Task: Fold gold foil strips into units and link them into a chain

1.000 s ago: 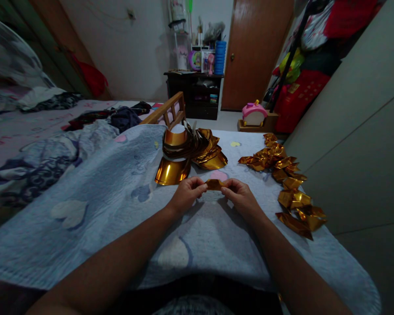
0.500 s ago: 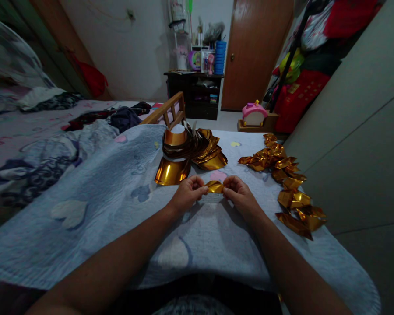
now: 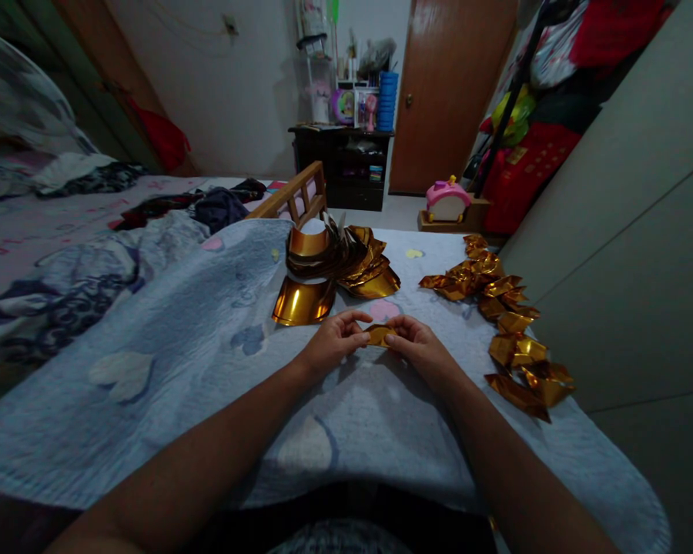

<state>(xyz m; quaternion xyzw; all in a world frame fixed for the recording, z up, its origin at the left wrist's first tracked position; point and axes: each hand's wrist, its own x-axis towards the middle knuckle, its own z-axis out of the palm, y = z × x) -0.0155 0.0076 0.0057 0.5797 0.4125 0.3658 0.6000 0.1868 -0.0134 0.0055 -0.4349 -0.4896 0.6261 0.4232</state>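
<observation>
A small folded piece of gold foil paper (image 3: 378, 335) is held between my two hands, just above the blanket. My left hand (image 3: 342, 337) pinches its left end between thumb and fingers. At the right end, my right hand (image 3: 410, 337) grips it, thumb in front. Ahead and to the left lie a stack of gold foil sheets (image 3: 369, 277) and a single curved gold sheet (image 3: 304, 300). Over on the right, several folded gold foil pieces (image 3: 517, 350) lie in a curving row.
A light blue blanket (image 3: 208, 369) with heart shapes covers the surface before me. To the left is a bed with rumpled clothes (image 3: 219, 208). Beyond stand a wooden rail (image 3: 300, 192), a dark cabinet (image 3: 340, 165) and a pink toy (image 3: 447, 201). A pale panel (image 3: 624, 254) rises on the right.
My fingers have moved closer together along the foil piece, and its visible part looks shorter and duller. The stack and the row of folded pieces have stayed put.
</observation>
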